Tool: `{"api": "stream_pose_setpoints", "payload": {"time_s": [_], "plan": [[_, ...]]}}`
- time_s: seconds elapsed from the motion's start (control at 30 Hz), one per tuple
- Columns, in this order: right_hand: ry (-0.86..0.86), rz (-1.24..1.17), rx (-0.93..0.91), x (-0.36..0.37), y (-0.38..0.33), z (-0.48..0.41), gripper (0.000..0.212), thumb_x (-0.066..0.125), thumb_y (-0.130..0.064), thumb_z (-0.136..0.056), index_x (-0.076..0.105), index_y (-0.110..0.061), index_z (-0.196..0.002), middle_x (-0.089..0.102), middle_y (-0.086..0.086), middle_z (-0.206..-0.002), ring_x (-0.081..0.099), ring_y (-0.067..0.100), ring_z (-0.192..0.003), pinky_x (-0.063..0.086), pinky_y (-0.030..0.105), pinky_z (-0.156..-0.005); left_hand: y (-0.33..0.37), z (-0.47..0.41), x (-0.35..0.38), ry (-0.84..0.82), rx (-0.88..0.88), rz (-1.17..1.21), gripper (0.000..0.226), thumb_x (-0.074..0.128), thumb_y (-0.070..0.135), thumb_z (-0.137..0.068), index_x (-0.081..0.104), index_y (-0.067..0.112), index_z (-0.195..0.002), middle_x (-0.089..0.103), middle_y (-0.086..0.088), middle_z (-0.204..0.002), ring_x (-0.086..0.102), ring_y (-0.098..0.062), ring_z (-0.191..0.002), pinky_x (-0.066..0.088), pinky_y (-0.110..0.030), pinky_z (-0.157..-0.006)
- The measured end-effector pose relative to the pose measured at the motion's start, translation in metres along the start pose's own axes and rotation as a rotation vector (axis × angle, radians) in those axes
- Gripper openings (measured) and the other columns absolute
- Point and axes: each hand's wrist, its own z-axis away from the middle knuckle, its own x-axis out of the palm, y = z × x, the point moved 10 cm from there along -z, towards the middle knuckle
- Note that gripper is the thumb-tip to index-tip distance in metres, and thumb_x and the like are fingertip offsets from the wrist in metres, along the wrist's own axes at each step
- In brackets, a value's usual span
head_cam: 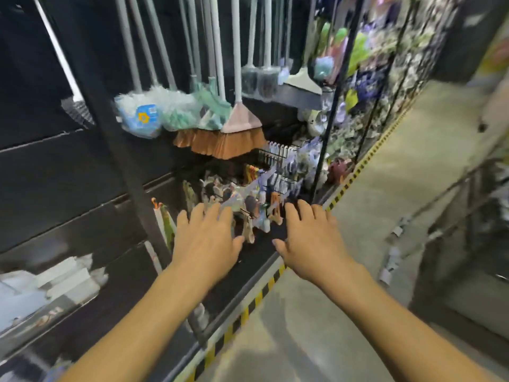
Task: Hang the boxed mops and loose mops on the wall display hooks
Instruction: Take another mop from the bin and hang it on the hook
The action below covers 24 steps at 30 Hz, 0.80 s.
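Up on the far rack (124, 161), the mops (154, 111) hang handles-up with bagged heads at the bottom, just left of some orange-bristled brooms (237, 139). Nearer and lower, left hand (206, 235) and right hand (314, 238) are held out side by side in front of pegs of small goods (248, 197), fingers (198, 213) spread apart and gripping nothing, too blurry to say if they touch anything. Off to the right is grey floor (385, 188) with a yellow-black stripe (259, 296) along the rack's foot.
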Motion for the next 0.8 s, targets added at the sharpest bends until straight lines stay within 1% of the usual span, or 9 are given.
{"api": "stream_pose_setpoints", "payload": {"time_s": [0.07,0.17,0.27,0.37,0.5,0.63,0.73,0.8], "plan": [[0.000,-0.016,0.078,0.001,0.043,0.007,0.077,0.050,-0.057,-0.101,0.022,-0.015,-0.160,0.028,0.013,-0.165,0.031,0.038,-0.148,0.032,0.052,-0.119,0.040,-0.015,-0.001,-0.002,0.060,0.014,0.067,0.045,0.058,-0.100,0.034,0.023,-0.156,0.041,0.000,-0.159,0.036,-0.030,-0.146,0.033,-0.050,-0.117],[-0.014,-0.026,0.195,0.005,0.103,0.017,0.069,0.050,-0.055,-0.101,0.030,-0.015,-0.153,0.036,0.012,-0.157,0.038,0.038,-0.142,0.037,0.051,-0.114,0.100,-0.038,-0.003,0.000,0.168,0.041,0.061,0.045,0.053,-0.102,0.035,0.024,-0.155,0.039,0.001,-0.161,0.035,-0.028,-0.148,0.032,-0.049,-0.119],[-0.024,-0.016,0.305,0.010,0.157,0.026,0.062,0.049,-0.054,-0.101,0.035,-0.015,-0.147,0.043,0.011,-0.148,0.043,0.037,-0.134,0.039,0.050,-0.109,0.156,-0.059,-0.003,-0.009,0.263,0.079,0.061,0.045,0.054,-0.102,0.037,0.024,-0.155,0.039,0.001,-0.161,0.033,-0.027,-0.149,0.030,-0.050,-0.121],[-0.032,0.003,0.403,0.011,0.205,0.031,0.062,0.049,-0.055,-0.101,0.035,-0.016,-0.146,0.044,0.010,-0.144,0.044,0.036,-0.132,0.039,0.050,-0.108,0.207,-0.081,-0.002,-0.014,0.352,0.107,0.063,0.044,0.054,-0.103,0.034,0.024,-0.157,0.035,0.001,-0.164,0.030,-0.028,-0.151,0.028,-0.050,-0.122],[-0.042,0.021,0.520,0.011,0.263,0.026,0.066,0.048,-0.057,-0.101,0.032,-0.016,-0.151,0.040,0.011,-0.152,0.040,0.036,-0.138,0.037,0.050,-0.112,0.266,-0.121,0.003,-0.029,0.450,0.154,0.062,0.043,0.053,-0.103,0.034,0.023,-0.157,0.035,0.000,-0.164,0.028,-0.030,-0.152,0.025,-0.053,-0.123],[-0.066,0.047,0.626,0.007,0.317,0.010,0.069,0.047,-0.057,-0.102,0.031,-0.015,-0.153,0.039,0.011,-0.154,0.040,0.036,-0.138,0.038,0.048,-0.112,0.318,-0.170,0.000,-0.053,0.549,0.194,0.057,0.043,0.050,-0.104,0.035,0.024,-0.155,0.038,0.001,-0.161,0.030,-0.030,-0.151,0.026,-0.056,-0.122],[-0.073,0.068,0.703,0.002,0.356,-0.008,0.068,0.048,-0.057,-0.101,0.032,-0.015,-0.152,0.040,0.010,-0.151,0.041,0.036,-0.135,0.038,0.048,-0.110,0.352,-0.209,-0.010,-0.037,0.610,0.211,0.056,0.042,0.049,-0.104,0.036,0.023,-0.154,0.040,0.001,-0.158,0.033,-0.029,-0.149,0.027,-0.055,-0.122],[-0.071,0.073,0.751,0.001,0.380,-0.022,0.068,0.047,-0.056,-0.101,0.030,-0.015,-0.154,0.038,0.011,-0.155,0.040,0.036,-0.137,0.037,0.048,-0.112,0.375,-0.236,-0.015,-0.027,0.652,0.208,0.056,0.041,0.049,-0.104,0.037,0.023,-0.153,0.042,0.001,-0.157,0.035,-0.030,-0.147,0.028,-0.053,-0.121]]}}
